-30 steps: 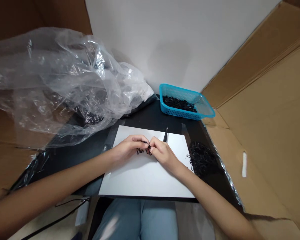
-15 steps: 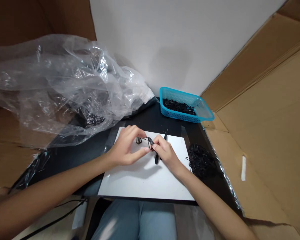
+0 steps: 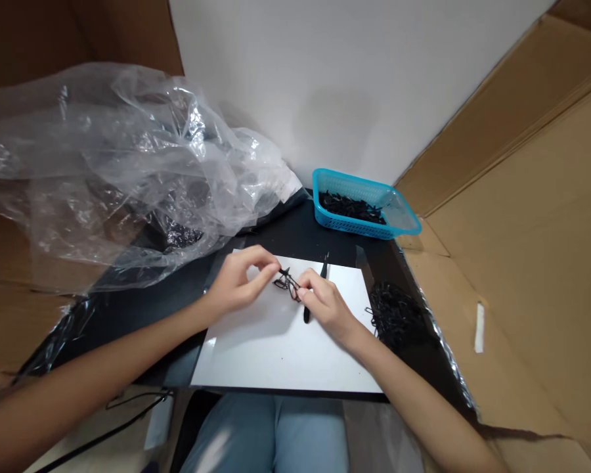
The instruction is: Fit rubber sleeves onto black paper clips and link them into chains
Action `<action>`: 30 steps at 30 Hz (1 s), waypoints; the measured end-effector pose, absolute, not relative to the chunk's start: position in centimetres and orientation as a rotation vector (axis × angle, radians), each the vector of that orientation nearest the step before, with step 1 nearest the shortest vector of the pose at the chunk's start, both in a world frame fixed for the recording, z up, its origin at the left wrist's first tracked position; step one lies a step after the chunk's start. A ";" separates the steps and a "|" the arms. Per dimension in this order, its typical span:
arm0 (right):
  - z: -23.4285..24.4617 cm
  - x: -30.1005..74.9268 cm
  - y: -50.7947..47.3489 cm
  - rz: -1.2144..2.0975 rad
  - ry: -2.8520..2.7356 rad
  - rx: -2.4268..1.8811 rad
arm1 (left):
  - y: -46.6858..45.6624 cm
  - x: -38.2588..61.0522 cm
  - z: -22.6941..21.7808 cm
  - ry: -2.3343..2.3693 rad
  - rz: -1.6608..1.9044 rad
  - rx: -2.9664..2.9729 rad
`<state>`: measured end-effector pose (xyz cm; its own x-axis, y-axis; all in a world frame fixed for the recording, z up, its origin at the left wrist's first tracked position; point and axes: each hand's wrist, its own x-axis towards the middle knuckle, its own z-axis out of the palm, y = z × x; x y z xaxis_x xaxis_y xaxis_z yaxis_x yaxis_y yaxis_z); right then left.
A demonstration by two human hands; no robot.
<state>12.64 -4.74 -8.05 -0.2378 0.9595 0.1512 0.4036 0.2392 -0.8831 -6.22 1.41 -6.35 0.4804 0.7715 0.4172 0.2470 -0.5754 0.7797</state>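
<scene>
Over white card [image 3: 276, 348], black loops [image 3: 287, 285] sit between left hand [image 3: 235, 284] and right hand [image 3: 328, 307].

The head-worn camera looks forward and down, close over the left hand [image 3: 239, 282] and right hand [image 3: 328, 307].

Soft, even light fills the scene; my left hand [image 3: 239, 282] and right hand [image 3: 328, 307] throw faint shadows on the white card [image 3: 276, 351], the plastic bag [image 3: 128, 164] glints, and the wide lens bends the cardboard [image 3: 517, 276] near the edges.
</scene>
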 end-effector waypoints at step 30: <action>-8.1 12.1 -4.4 1.659 -1.275 -0.989 | 0.7 -5.3 -7.1 0.436 0.627 1.432</action>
<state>12.14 -4.44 -8.13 -0.3708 0.9224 -0.1082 -0.1325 -0.1679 -0.9769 -5.35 0.67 -7.11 0.7668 0.6355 0.0904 -0.1367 0.0239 0.9903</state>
